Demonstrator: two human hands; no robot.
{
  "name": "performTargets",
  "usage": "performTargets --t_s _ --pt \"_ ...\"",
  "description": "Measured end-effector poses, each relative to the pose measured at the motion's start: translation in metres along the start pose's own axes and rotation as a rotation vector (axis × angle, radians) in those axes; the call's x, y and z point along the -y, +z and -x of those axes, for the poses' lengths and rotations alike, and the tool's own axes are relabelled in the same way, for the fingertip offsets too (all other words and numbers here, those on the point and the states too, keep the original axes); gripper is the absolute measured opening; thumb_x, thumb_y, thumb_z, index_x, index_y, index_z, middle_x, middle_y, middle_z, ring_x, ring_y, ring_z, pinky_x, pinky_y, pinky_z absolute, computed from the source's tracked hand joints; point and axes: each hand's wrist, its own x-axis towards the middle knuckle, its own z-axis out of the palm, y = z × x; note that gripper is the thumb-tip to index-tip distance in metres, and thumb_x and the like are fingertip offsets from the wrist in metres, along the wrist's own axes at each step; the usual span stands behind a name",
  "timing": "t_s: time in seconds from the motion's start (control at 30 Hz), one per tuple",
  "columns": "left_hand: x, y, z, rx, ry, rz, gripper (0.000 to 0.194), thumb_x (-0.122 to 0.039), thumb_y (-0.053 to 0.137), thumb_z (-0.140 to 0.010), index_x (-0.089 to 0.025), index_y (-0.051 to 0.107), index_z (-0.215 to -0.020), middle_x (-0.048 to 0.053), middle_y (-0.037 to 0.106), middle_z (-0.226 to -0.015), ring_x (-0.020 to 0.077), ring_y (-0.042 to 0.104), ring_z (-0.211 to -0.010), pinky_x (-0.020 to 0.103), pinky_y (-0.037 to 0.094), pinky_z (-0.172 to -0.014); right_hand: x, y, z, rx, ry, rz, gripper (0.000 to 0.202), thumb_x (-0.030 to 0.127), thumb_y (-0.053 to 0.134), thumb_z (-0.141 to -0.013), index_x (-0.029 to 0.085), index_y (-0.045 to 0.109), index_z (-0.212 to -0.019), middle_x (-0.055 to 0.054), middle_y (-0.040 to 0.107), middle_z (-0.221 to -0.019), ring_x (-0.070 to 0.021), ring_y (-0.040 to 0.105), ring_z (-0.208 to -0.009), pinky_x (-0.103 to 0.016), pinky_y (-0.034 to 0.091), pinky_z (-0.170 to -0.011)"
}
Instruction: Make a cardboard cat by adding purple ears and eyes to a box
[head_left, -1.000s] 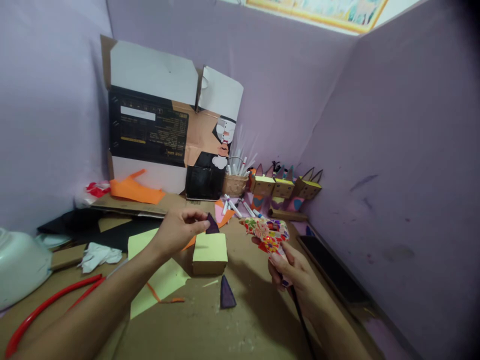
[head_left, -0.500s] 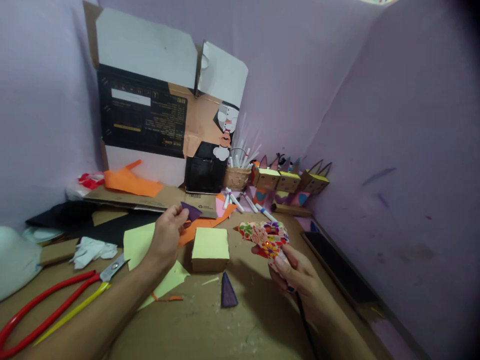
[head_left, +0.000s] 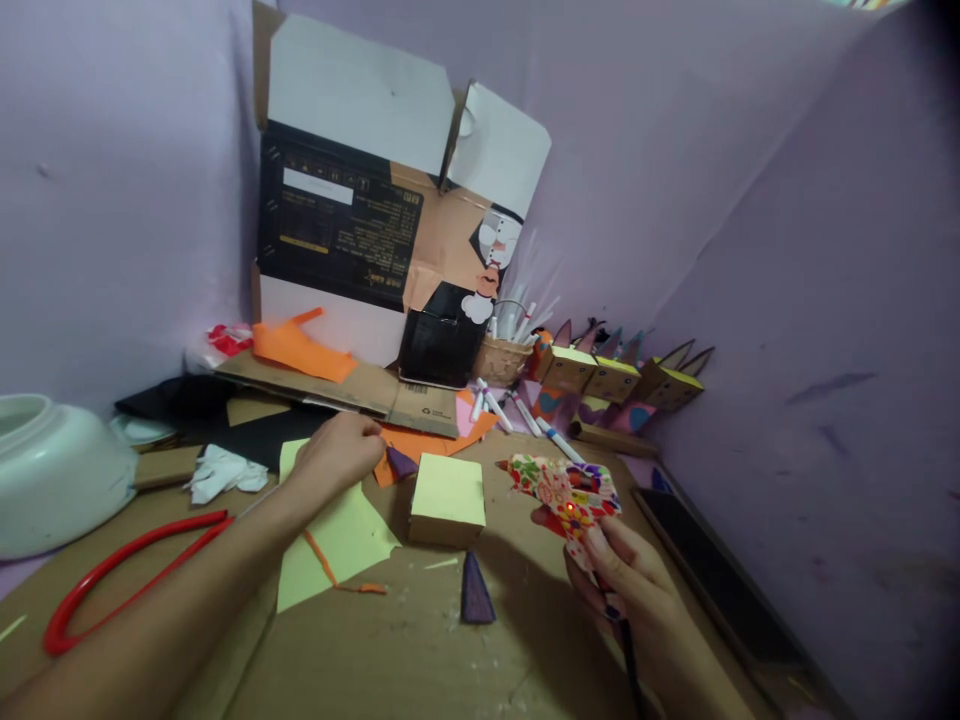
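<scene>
Meanwhile, we see our left hand [head_left: 339, 452] resting knuckles-up on the table [head_left: 420, 660], fingers curled; whether it grips anything we cannot tell. A small purple triangle [head_left: 401, 463] lies just beside its fingertips, on orange paper [head_left: 435, 440]. Our right hand [head_left: 626, 575] is closed around a floral-patterned glue gun [head_left: 566, 490], its red light lit, nozzle pointing toward the yellow-topped box [head_left: 448, 498] between the hands. A second purple triangle [head_left: 475, 590] lies near that box. We judge the gluing step is at hand; it calls for bringing triangle and nozzle together.
</scene>
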Motion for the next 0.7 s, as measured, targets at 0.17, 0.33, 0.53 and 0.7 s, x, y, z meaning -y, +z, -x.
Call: performTargets --t_s 0.17,0.33,0.53,0.7 --pt "-0.028 -0.012 0.029 0.246 0.165 -0.121 0.053 -0.017 0.075 -0.045 -0.024 0.071 -0.097 0.002 0.066 -0.074 0.0225 0.058 -0.068 0.026 0.039 -0.059 0.001 0.001 0.002 -0.002 -0.012 -0.066 0.037 0.05 0.058 -0.079 0.015 0.064 -0.09 0.007 0.035 -0.047 -0.0054 0.022 -0.038 -0.019 0.019 -0.034" --pt "-0.021 0.002 0.056 0.55 0.072 -0.12 0.099 -0.017 0.075 -0.05 -0.019 0.033 -0.14 0.003 0.068 -0.079 0.0226 0.062 -0.068 0.026 0.043 -0.059 0.005 0.004 0.005 -0.026 -0.024 -0.14 0.038 0.045 0.066 -0.074 0.015 0.064 -0.096 0.008 0.034 -0.044 -0.0042 0.019 -0.037 -0.018 0.015 -0.033" --pt "0.0 0.021 0.054 0.531 0.183 -0.187 0.084 -0.018 0.07 -0.056 -0.018 0.038 -0.133 0.013 0.057 -0.121 0.0313 0.052 -0.109 0.04 0.038 -0.093 0.009 0.006 0.005 -0.021 -0.026 -0.187 0.047 0.045 0.066 -0.073 0.013 0.06 -0.107 0.008 0.035 -0.043 -0.0042 0.02 -0.036 -0.018 0.015 -0.033" --pt "-0.004 0.028 0.063 0.468 0.283 -0.195 0.067 -0.019 0.068 -0.062 -0.019 0.04 -0.123 0.011 0.058 -0.115 0.0289 0.054 -0.106 0.04 0.042 -0.09 0.015 0.007 0.006 -0.053 -0.039 -0.088 0.049 0.047 0.066 -0.072 0.015 0.059 -0.108 0.001 0.052 -0.053 -0.0071 0.031 -0.04 -0.019 0.023 -0.034"
